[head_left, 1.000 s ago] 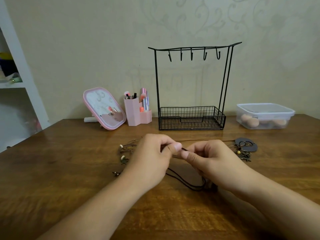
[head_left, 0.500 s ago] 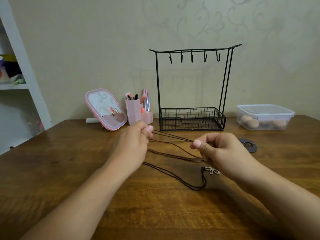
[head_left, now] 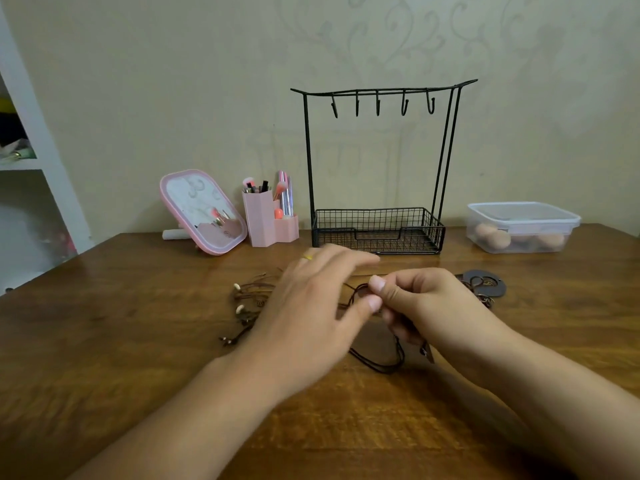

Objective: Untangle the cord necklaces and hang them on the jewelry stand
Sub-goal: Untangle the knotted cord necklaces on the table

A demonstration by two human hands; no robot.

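Observation:
Several brown cord necklaces [head_left: 379, 364] lie tangled on the wooden table [head_left: 104, 341]. Their beaded ends [head_left: 247, 301] are spread out to the left, and a dark loop shows under my hands. My right hand [head_left: 429, 306] pinches a cord between thumb and forefinger at mid-table. My left hand [head_left: 311, 306] hovers just left of it, blurred, fingers stretched out and thumb tip close to the pinched cord. A dark round pendant [head_left: 485, 284] lies to the right of my right hand. The black wire jewelry stand [head_left: 377, 233] stands behind, all its hooks [head_left: 379, 105] bare.
A pink mirror [head_left: 202, 211] and a pink brush holder [head_left: 268, 225] stand to the left of the stand. A lidded clear plastic box [head_left: 521, 226] with sponges sits at the back right. A white shelf unit [head_left: 38, 161] is at the far left.
My left hand let go of the stretched cords and swung back right toward my right hand, fingers now extended. The cords went slack, and their beaded ends lie on the table to the left.

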